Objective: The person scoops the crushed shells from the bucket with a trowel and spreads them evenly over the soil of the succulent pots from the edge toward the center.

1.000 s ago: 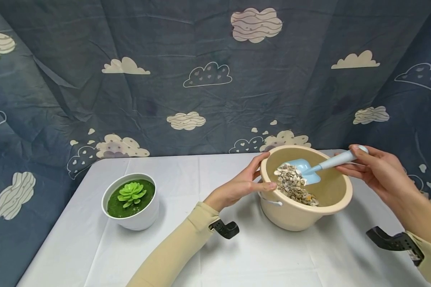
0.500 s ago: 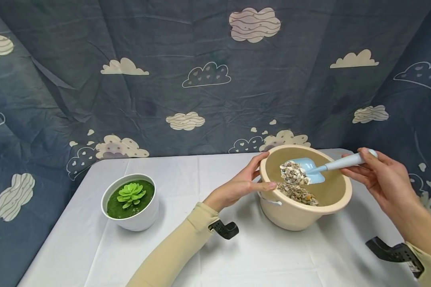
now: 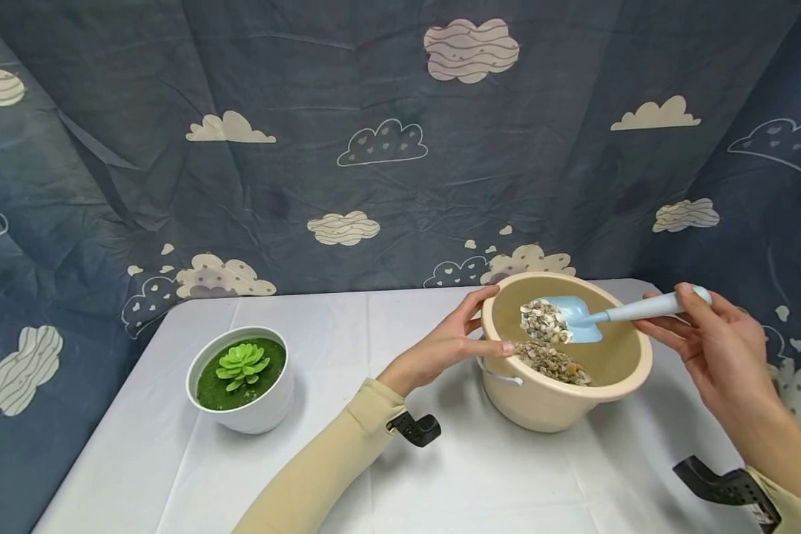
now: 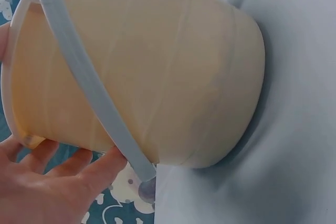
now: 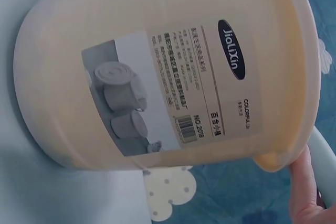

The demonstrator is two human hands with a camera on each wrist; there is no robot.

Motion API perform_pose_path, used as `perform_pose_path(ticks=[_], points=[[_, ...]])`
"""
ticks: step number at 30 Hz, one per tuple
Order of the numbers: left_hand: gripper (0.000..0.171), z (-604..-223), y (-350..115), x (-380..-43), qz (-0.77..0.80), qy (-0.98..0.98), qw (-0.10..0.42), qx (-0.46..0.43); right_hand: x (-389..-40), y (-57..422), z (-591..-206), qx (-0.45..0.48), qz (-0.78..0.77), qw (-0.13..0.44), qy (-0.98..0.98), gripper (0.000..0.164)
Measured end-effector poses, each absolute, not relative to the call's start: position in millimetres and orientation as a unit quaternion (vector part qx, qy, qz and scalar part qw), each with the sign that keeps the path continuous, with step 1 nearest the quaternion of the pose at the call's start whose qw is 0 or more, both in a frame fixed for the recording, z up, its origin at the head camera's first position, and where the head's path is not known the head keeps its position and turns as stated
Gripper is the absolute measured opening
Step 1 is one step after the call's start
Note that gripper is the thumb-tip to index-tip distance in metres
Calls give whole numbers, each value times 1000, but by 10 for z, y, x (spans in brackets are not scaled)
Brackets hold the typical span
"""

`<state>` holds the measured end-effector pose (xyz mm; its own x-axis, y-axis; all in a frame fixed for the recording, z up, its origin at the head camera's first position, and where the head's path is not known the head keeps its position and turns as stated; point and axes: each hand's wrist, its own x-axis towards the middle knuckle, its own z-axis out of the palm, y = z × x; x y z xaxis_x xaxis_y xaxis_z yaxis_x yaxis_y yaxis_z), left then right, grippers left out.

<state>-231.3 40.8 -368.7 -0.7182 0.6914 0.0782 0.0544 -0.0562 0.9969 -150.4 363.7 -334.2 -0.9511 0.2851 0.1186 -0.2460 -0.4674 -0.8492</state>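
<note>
In the head view a beige bucket (image 3: 541, 408) stands at the right side of the table, with a heap of small shells or shell bits (image 3: 550, 363) inside. My left hand (image 3: 440, 345) grips its left rim, thumb over the edge and fingers along the outer wall. The left wrist view shows those fingers (image 4: 105, 169) near the bucket's pale blue carrying handle (image 4: 97, 90). My right hand (image 3: 724, 348) holds a light blue toy shovel (image 3: 581, 319) by its handle. The shovel's blade carries a load of shells (image 3: 545, 320) over the heap, within the bucket's mouth.
A white pot (image 3: 260, 411) with a green succulent (image 3: 242, 363) on a mossy top stands on the left. White cloth (image 3: 374, 319) covers the table. Behind it hangs a dark blue curtain (image 3: 274, 193) with cloud prints.
The shovel has shifted right, away from the bucket's left wall, and its load now shows apart from the heap. My right hand moved right and slightly down in view. My left hand stayed put.
</note>
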Motion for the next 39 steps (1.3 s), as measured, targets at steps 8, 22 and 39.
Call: perform_pose_path(ticks=[8, 22, 39], points=[[89, -3675, 390, -2296, 668, 646, 232, 287, -1491, 3563, -3354, -8, 862, 172, -477, 20], [83, -3695, 243, -2286, 621, 698, 165, 316, -1467, 3449, -3363, 7, 871, 200, -449, 15], [81, -3637, -101, -2324, 553, 771, 93, 302, -1435, 3283, -3262, 12, 899, 171, -403, 12]])
